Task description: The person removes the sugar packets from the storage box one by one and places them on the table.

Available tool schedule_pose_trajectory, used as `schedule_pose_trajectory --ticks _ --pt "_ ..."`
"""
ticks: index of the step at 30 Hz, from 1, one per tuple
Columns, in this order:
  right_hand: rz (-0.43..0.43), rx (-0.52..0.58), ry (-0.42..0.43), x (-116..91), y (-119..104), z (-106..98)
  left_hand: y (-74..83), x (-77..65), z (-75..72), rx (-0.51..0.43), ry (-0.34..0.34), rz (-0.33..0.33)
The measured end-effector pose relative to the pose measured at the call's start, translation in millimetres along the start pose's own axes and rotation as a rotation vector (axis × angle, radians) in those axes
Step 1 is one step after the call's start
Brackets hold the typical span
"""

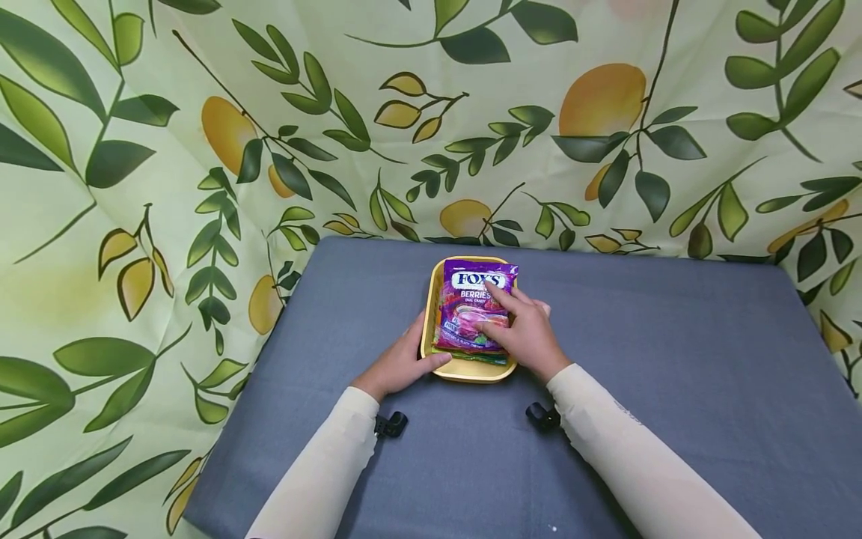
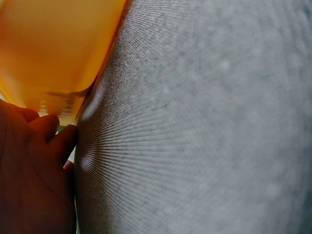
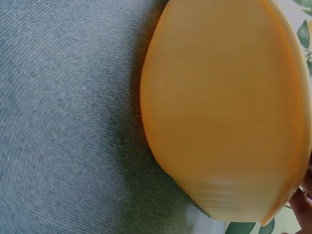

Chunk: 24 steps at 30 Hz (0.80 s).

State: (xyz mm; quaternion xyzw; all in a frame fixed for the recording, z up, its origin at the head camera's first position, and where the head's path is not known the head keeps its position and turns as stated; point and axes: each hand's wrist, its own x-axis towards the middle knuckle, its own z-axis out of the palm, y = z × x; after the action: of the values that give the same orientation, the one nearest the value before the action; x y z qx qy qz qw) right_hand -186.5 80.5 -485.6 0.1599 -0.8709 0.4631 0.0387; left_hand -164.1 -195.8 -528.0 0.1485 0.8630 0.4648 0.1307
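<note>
Atop a blue-gray table [image 1: 673, 359], a purple Fox's Berries candy packet [image 1: 471, 308] lies face up in a yellow plastic tray [image 1: 471, 370], over another packet whose green edge [image 1: 494, 359] shows beneath. A person's left hand [image 1: 402, 363] grips the tray's left side, thumb at the rim and fingers against the outer wall. The right hand [image 1: 528, 329] rests on the purple packet, its index finger and thumb spread apart across the front. A leaf-and-fruit printed cloth [image 1: 397, 112] hangs behind.

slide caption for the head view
Left hand at the side of a yellow tray, right hand touching a purple candy packet in it.
</note>
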Motion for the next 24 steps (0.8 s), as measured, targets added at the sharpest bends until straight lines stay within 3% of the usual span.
schedule_pose_trajectory --ticks 6,14,24 --pt "0.017 0.027 0.016 -1 0 -4 -0.8 -0.9 1.4 -0.028 0.0 0.0" --pt "0.018 0.102 0.098 -3 0 -8 -1.9 -0.8 1.9 -0.05 0.001 0.018" --pt "0.079 0.141 0.17 -3 -2 -18 -3.2 0.1 2.1 -0.053 0.005 0.045"
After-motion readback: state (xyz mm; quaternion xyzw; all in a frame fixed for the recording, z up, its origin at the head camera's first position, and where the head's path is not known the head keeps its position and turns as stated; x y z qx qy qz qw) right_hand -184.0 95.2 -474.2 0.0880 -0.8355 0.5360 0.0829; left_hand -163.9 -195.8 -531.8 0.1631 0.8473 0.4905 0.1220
